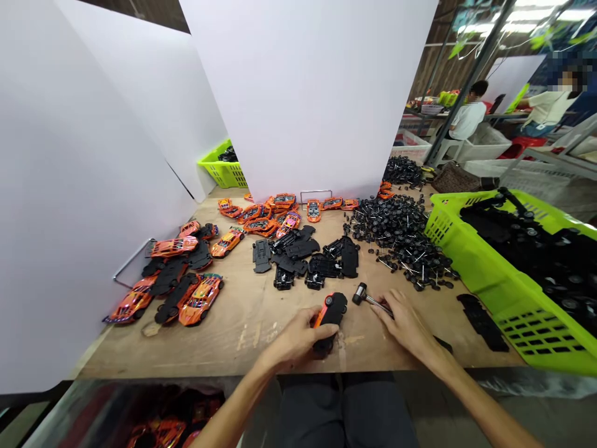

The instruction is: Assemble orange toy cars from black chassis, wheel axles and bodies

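Near the table's front edge, my left hand [303, 335] grips a toy car [332, 311] with an orange body, its black underside turned up. A little to the right, my right hand [402, 320] is closed on the handle of a small hammer [360, 294], whose black and silver head points toward the car without touching it. Black car chassis [321, 264] lie in a cluster just beyond the car. Under my right wrist a dark piece [443, 344] shows only in part.
Orange toy cars [200, 300] lie at the left, with orange car bodies [259, 225] at the back. Wheel axles [396, 227] are heaped at the right. A green basket [494, 267] of black parts stands far right, beside a loose chassis [482, 320]. White panels [308, 93] rise behind.
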A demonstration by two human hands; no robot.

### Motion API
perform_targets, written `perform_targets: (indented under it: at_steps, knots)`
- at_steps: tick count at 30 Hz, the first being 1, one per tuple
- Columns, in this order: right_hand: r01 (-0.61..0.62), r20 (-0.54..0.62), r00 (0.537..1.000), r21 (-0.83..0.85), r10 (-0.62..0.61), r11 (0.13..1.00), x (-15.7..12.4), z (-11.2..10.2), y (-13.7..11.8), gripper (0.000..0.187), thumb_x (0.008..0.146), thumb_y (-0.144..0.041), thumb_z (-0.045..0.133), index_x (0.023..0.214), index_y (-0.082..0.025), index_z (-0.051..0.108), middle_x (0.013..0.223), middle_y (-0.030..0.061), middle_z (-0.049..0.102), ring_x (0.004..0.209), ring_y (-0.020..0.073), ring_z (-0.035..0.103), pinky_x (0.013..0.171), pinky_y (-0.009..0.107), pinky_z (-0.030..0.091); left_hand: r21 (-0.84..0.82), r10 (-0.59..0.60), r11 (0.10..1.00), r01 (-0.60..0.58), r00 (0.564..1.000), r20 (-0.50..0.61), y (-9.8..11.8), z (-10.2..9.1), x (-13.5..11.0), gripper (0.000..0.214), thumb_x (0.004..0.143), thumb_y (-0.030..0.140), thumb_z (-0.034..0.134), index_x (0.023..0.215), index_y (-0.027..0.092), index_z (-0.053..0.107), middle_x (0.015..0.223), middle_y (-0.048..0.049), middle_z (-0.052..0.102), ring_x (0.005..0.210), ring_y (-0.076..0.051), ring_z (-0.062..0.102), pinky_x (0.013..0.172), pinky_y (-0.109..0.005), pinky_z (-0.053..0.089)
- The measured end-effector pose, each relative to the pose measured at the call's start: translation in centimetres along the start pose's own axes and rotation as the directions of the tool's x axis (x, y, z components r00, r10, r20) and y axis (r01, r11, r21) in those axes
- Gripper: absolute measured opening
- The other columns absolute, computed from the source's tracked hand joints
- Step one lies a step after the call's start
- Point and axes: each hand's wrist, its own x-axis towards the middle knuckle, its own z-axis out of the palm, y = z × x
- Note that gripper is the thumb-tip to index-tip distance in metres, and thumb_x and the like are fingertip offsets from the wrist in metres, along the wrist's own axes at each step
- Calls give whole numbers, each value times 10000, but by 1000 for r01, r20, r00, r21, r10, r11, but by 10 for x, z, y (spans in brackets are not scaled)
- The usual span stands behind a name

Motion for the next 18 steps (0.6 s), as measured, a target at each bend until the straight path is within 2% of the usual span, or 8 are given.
perform_targets:
  at_steps: [3, 6, 9, 12, 13, 16, 17, 18]
  knots:
    - [-72, 44, 997, 48, 70, 996, -6, -3, -5, 252, 1043, -433, 519, 1008, -220, 649, 916, 83, 729, 829, 267, 715, 739, 371, 567, 103, 50, 994, -37, 990, -130, 5, -9, 10, 511, 613, 494, 894, 907, 180, 620, 760, 13, 644, 661, -162, 610, 621, -275, 474]
    - [-123, 57, 992, 164, 115, 979, -4, -16, -17, 259, 1060, -434, 506, 1157, -229, 630, 954, 69, 784, 805, 251, 766, 718, 346, 594, 259, 39, 966, 7, 985, -170, 8, -16, 20, 450, 606, 511, 884, 768, 172, 637, 655, 35, 601, 595, -149, 567, 571, -256, 415]
    - [-19, 32, 999, 221, 12, 975, -2, -21, -30, 264, 1053, -362, 538, 1256, -248, 662, 1168, 74, 793, 1021, 261, 780, 889, 365, 620, 361, 46, 931, 47, 969, -242, 6, -18, 33, 383, 591, 472, 871, 708, 153, 694, 564, 48, 553, 534, -138, 511, 524, -255, 345]
    - [102, 65, 990, 276, -124, 956, 0, -16, -40, 318, 1036, -262, 541, 1310, -277, 702, 1278, 50, 770, 1134, 261, 756, 999, 395, 617, 340, 53, 938, 69, 940, -338, 2, -20, 43, 346, 557, 421, 873, 705, 152, 714, 568, 37, 591, 527, -143, 524, 517, -255, 336]
    - [114, 24, 992, 285, -126, 952, 2, -13, -42, 327, 1028, -246, 550, 1307, -283, 716, 1271, 46, 774, 1131, 263, 758, 1010, 411, 619, 329, 55, 942, 68, 935, -350, 0, -20, 44, 338, 558, 420, 870, 692, 155, 710, 572, 35, 598, 527, -142, 525, 516, -254, 335]
    - [85, -234, 972, 284, -16, 955, 6, -4, -47, 305, 1001, -217, 595, 1246, -280, 763, 1213, 58, 793, 1106, 274, 762, 1031, 448, 614, 346, 84, 937, 50, 929, -360, -2, -21, 47, 320, 577, 428, 859, 664, 158, 712, 573, 37, 589, 534, -135, 513, 514, -252, 323]
    - [85, -259, 966, 288, -8, 954, 8, -1, -48, 305, 995, -200, 593, 1227, -277, 775, 1186, 62, 800, 1089, 270, 766, 1019, 438, 619, 361, 97, 932, 44, 927, -362, -2, -22, 47, 316, 577, 426, 860, 660, 159, 714, 574, 39, 582, 539, -133, 506, 516, -252, 321]
    - [95, -218, 976, 294, -30, 951, 9, 1, -48, 321, 993, -181, 579, 1225, -275, 779, 1159, 62, 806, 1063, 261, 773, 990, 417, 632, 370, 105, 928, 39, 927, -361, -2, -23, 47, 315, 571, 423, 864, 653, 159, 713, 576, 41, 577, 546, -132, 503, 520, -252, 324]
